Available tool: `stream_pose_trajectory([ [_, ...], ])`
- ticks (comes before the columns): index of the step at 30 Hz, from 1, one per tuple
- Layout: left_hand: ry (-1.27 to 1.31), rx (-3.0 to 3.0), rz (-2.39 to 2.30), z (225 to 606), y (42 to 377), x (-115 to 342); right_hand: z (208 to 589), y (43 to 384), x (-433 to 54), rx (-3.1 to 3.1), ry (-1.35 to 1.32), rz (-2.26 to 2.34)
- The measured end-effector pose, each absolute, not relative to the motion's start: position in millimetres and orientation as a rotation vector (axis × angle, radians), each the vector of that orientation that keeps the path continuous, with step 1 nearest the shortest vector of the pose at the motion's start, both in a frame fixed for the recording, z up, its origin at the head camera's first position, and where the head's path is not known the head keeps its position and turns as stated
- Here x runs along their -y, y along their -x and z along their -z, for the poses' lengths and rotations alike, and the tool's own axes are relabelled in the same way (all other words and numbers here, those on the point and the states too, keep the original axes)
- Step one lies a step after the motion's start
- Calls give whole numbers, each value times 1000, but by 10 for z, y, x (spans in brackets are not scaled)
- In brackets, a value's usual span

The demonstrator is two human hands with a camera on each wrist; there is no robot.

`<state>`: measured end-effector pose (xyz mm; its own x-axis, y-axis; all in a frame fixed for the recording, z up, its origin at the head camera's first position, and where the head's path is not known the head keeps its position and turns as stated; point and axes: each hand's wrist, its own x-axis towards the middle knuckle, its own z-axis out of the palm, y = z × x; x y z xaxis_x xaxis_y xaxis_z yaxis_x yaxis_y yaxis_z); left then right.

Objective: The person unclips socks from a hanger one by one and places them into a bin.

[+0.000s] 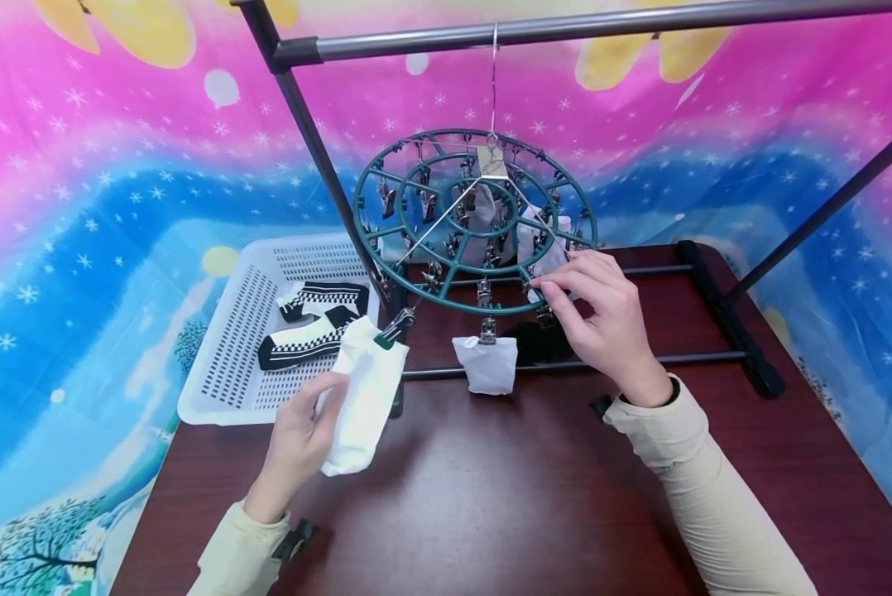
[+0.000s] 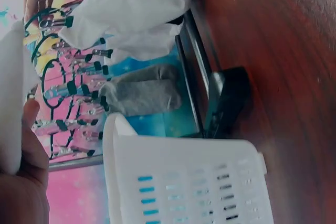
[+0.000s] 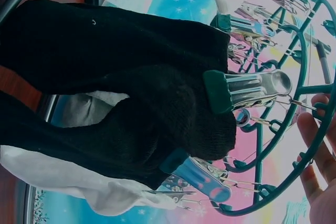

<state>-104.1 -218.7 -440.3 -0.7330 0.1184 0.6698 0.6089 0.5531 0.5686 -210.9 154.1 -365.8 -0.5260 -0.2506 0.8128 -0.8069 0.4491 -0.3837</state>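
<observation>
A round green clip hanger [image 1: 446, 291] hangs by a hook from a metal bar. My left hand [image 1: 304, 430] holds a white sock [image 1: 367, 397] out to the left. A metal clip [image 1: 395, 327] grips the sock's top edge and slants up toward the hanger's rim. With thumb and fingertips, my right hand [image 1: 602, 310] pinches the rim at its near right side. The right wrist view has black socks [image 3: 115, 72] in clips close to that hand. Another white sock [image 1: 486, 364] dangles from the near rim. Grey socks [image 2: 142, 93] hang farther in.
At the left, a white perforated basket [image 1: 226, 406] holds black-and-white checkered socks [image 1: 304, 343]. The rack's dark post [image 1: 315, 141] rises beside the basket. Its lower rails [image 1: 684, 358] and black foot [image 1: 766, 377] rest on the brown table [image 1: 476, 513]. Several bare clips [image 1: 388, 199] hang around the rings.
</observation>
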Motion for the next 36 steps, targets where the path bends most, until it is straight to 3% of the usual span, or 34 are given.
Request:
stream_pose_trajectory([
  [22,655,2332,1085,4306,1030,2273,3559,1882,-1315,1876,-788,-1019],
  [29,632,2337,1079,4284,1027,2312,3510,1732,-1040,1768,-1076,-1063],
  [36,604,2376,1071,4268,1022,2328,3653,1597,-732,2215,-1354,-1162],
])
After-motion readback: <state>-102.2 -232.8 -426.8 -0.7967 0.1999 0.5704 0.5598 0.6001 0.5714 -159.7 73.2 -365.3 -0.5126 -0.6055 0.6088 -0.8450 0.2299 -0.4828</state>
